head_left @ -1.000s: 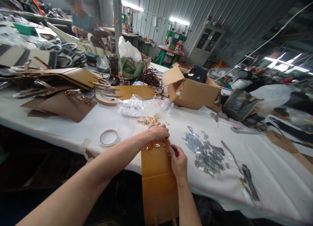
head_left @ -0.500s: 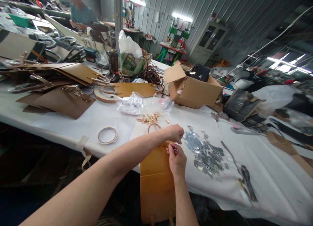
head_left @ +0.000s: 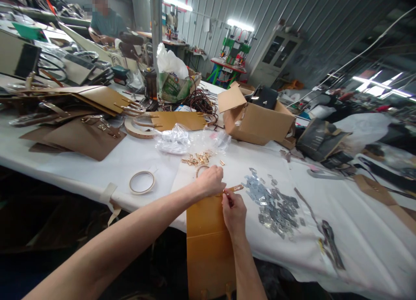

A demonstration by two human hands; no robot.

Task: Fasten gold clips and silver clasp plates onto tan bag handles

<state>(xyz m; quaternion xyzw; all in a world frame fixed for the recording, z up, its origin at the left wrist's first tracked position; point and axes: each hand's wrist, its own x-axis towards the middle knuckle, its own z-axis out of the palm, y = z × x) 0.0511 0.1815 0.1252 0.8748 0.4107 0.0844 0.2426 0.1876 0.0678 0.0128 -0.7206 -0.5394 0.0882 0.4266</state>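
Note:
A tan leather bag panel (head_left: 209, 243) hangs over the table's front edge, its upper end on the white cloth. My left hand (head_left: 210, 181) is closed over that upper end; whatever its fingers grip is hidden. Close beside it, my right hand (head_left: 234, 211) pinches a slim dark-red object (head_left: 228, 197), too small to identify. From between the hands a short tan strap (head_left: 236, 188) with a shiny metal fitting points right. A curved handle (head_left: 201, 171) shows behind my left hand. Small gold hardware pieces (head_left: 196, 158) lie just beyond.
Flat metal plates (head_left: 273, 202) are heaped at the right, near a dark tool (head_left: 331, 243). A tape roll (head_left: 142, 182) lies left. Brown bag panels (head_left: 78, 137), clear plastic bags (head_left: 178, 139) and a cardboard box (head_left: 258, 120) stand farther back. A person (head_left: 108, 23) works at the far left.
My left hand has moved left, away from the strap's tip, which now shows. My right hand has stayed nearly in place, with the dark-red object more visible.

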